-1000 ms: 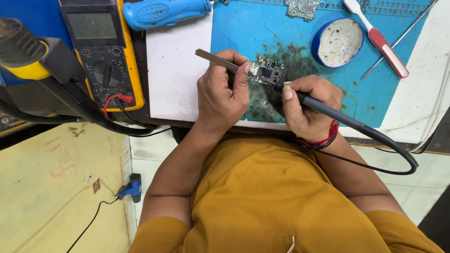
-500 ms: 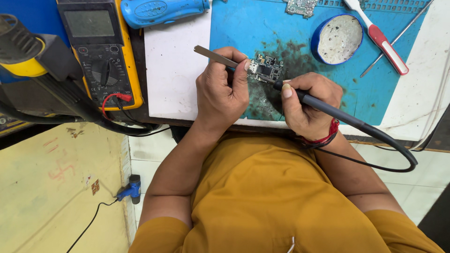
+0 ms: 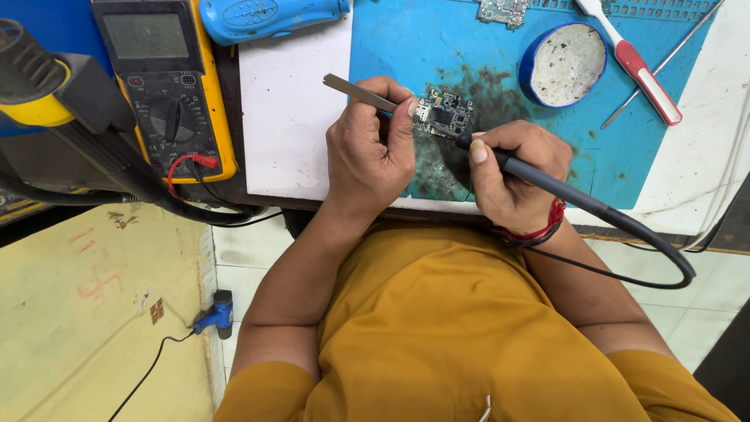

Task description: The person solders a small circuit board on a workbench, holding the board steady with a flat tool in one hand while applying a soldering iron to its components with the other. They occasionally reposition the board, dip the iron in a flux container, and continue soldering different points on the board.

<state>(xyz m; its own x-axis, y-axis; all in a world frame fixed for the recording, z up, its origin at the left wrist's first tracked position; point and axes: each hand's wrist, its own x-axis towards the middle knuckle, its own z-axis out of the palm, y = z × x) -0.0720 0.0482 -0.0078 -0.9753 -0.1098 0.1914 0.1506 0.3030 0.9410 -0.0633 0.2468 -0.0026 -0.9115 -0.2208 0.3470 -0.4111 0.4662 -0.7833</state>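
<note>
A workbench carries a blue work mat [image 3: 406, 39] stained dark at its middle, beside a white board [image 3: 289, 109]. Below the bench edge the floor is pale tile [image 3: 242, 258], meeting a yellow painted surface [image 3: 70, 328] with faint red marks. Even, soft light falls throughout, with only faint shadows.

Screen: grey rectangular display [image 3: 147, 35] at the top of the yellow-cased black multimeter [image 3: 164, 86], far left of the bench, dark-framed, blank-looking.
Label: small reddish square sticker [image 3: 157, 310] on the pale yellow floor, lower left.
</note>
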